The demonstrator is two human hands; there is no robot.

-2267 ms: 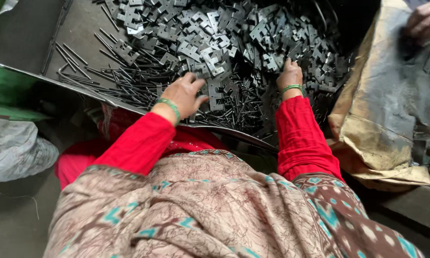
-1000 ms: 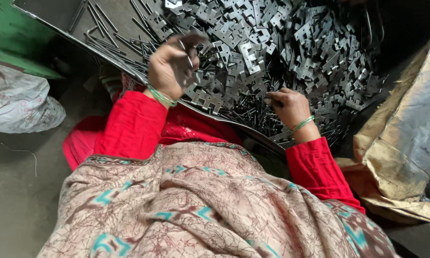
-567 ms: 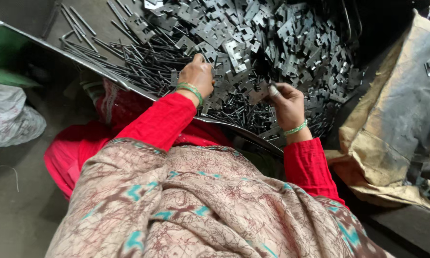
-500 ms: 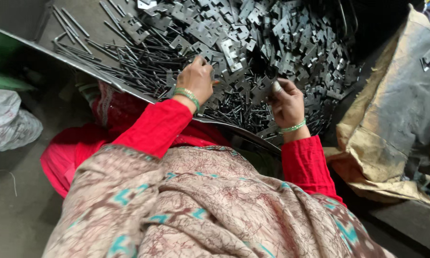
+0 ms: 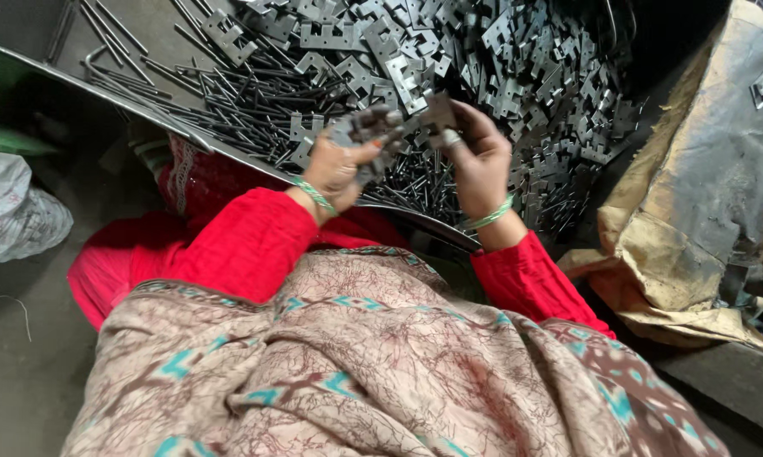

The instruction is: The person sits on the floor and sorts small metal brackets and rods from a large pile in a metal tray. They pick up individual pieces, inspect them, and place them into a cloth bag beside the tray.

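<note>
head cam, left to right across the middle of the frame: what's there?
Grey plastic sack → long dark metal rods → left hand holding a flat metal piece → right hand → heap of stamped metal plates → brown paper sack.

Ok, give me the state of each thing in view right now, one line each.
Left hand: raised over the tray, closed on a flat metal plate.
Right hand: raised, fingers pinching a second plate.
Tray: heaped with loose parts.
Stamped plates: piled in a jumble.
Thin rods: lying loose in a layer.
Brown sack: crumpled, mouth slumped open.
</note>
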